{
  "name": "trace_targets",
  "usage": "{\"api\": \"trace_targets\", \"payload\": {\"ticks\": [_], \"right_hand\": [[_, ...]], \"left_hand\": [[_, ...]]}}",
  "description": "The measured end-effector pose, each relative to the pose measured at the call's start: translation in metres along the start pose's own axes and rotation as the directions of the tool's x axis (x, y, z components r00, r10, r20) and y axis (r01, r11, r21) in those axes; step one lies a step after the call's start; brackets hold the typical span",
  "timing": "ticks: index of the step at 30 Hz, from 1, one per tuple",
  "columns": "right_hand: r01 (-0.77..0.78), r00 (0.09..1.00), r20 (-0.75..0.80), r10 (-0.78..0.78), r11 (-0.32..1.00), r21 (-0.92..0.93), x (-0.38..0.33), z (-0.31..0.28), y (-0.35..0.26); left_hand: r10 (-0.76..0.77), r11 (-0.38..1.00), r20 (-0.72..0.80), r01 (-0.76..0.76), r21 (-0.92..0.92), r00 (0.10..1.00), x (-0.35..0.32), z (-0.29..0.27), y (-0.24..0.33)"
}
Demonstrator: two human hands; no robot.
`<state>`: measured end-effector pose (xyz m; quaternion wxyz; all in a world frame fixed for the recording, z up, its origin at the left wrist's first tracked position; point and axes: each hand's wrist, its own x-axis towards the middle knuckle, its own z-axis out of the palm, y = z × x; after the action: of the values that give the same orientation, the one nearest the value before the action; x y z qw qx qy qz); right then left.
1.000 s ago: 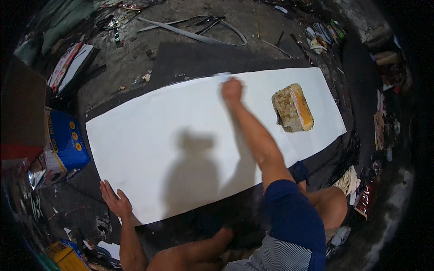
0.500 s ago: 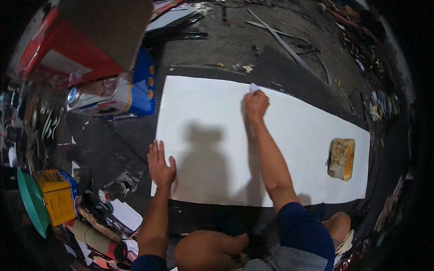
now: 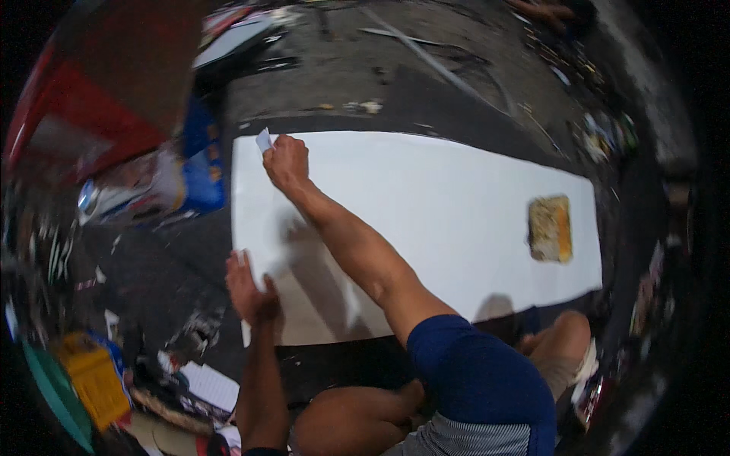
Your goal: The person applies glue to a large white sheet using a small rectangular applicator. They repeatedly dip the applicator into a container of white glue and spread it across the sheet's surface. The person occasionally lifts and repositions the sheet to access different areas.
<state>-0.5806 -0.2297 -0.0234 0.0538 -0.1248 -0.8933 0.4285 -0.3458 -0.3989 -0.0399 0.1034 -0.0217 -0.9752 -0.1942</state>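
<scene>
A large white sheet [image 3: 441, 213] lies flat in front of me on a dark mat. My left hand [image 3: 249, 292] rests at its left edge, palm down, with the fingers extended and the thumb apart. Near the far left corner, my right hand [image 3: 289, 163] is closed around a small folded white piece [image 3: 264, 140], perhaps paper, whose tip sticks out past the fingers. My right arm crosses over the sheet. On the sheet's right part sits a rough tan block [image 3: 550, 229] with an orange side.
Red and blue tins [image 3: 201, 163] stand beyond the sheet's left edge. A yellow box [image 3: 91, 380], a green round thing [image 3: 53, 395] and papers [image 3: 209, 386] crowd the near left. Pale strips [image 3: 433, 61] lie on the far floor. Part of another person [image 3: 547, 11] shows at the far right.
My right hand has swept left along the sheet's far edge to near its corner, still gripping the white piece. My left hand stays at the left edge. The whole view has shifted.
</scene>
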Motion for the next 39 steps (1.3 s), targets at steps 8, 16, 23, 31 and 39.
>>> {"api": "trace_targets", "payload": {"ticks": [8,16,23,31,39], "right_hand": [[-0.544,0.67,-0.721,0.175,0.777,-0.317,-0.019,-0.349,0.334],[-0.328,0.847,-0.526,0.072,0.851,-0.411,-0.004,-0.291,0.348],[0.031,0.999,-0.014,-0.031,0.999,-0.006,-0.075,-0.171,0.102],[-0.05,0.77,-0.639,0.006,0.997,-0.051,-0.162,-0.495,0.223],[-0.593,0.803,-0.465,0.373,0.58,-0.559,-0.214,-0.607,0.357]], "left_hand": [[0.069,0.99,-0.019,-0.067,0.127,0.997,-0.002,0.0,0.018],[0.15,0.983,-0.039,-0.144,0.112,0.988,-0.006,0.008,0.027],[0.057,0.972,0.039,-0.065,0.224,0.998,-0.008,-0.01,0.016],[0.017,1.0,0.056,-0.016,-0.021,0.998,-0.047,0.002,-0.003],[-0.065,0.987,0.103,0.08,-0.143,0.993,-0.166,-0.022,0.032]]}}
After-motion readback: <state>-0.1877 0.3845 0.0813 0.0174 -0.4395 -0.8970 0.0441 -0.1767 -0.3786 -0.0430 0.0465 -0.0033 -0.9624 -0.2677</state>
